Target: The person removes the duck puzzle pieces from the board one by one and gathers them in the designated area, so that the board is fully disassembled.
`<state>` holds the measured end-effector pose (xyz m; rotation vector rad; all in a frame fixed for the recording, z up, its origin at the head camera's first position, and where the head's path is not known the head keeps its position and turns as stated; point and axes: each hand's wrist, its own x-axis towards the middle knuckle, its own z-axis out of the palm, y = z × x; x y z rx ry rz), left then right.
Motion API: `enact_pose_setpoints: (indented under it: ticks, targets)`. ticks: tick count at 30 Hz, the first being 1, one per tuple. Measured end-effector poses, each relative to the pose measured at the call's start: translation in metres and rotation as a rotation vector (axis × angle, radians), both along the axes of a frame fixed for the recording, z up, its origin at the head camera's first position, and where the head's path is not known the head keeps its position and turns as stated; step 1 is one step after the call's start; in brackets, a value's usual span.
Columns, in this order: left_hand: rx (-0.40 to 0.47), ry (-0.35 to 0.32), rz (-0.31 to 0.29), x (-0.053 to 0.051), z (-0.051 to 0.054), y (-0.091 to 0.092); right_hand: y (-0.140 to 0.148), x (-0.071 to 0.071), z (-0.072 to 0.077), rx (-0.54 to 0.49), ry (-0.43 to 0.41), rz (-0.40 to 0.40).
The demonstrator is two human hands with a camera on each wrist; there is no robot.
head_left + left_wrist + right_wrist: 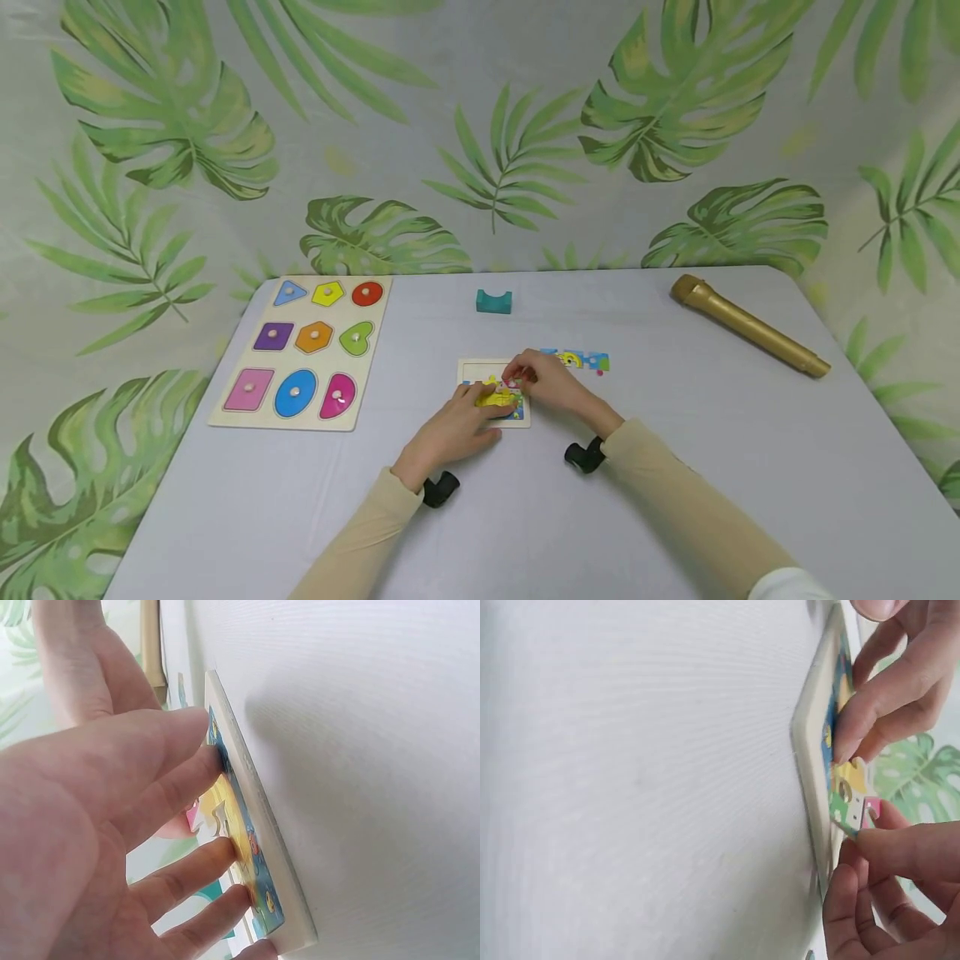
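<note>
At the left of the bench (pixel 660 500), a shape board (pixel 306 406) carries nine knobbed shapes, each sitting at its own place in three rows, so nothing there appears to need doing. Next comes the left hand (pixel 456 423), its fingers spread and loosely extended, their tips resting on the picture and gripping nothing. Beneath those fingertips, near the middle of the bench, lies the small jigsaw tray (pixel 476 369). Its nearer part is filled with yellow-and-blue pieces (pixel 497 398), while a strip along the far side shows bare wood; I would judge the picture more than half laid, though the fingers hide some of it. Beyond the tray stands a teal block (pixel 494 302), well apart from the work. Over the tray's right side, the right hand (pixel 551 382) pinches a green, white and pink piece (pixel 853 808) between thumb and fingers, tilted, and seemingly not yet seated. Just past that hand lies a short row of loose pieces (pixel 573 360), partly hidden, their count unclear; these look to be what is left. Farthest right, a gold microphone (pixel 750 325) lies untouched
</note>
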<state>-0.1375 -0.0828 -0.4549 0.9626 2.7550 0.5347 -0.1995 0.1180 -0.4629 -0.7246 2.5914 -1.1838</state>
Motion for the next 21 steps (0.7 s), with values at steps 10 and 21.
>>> enact_pose_setpoints:
  ticks: [10,21]
  targets:
    - [0.002,-0.004,0.002,0.0,-0.001,0.0,0.01,0.001,-0.002,-0.062,-0.062,-0.037]
    - [0.012,0.003,0.0,0.0,-0.002,0.0,0.068,0.002,0.01,-0.076,-0.132,-0.158]
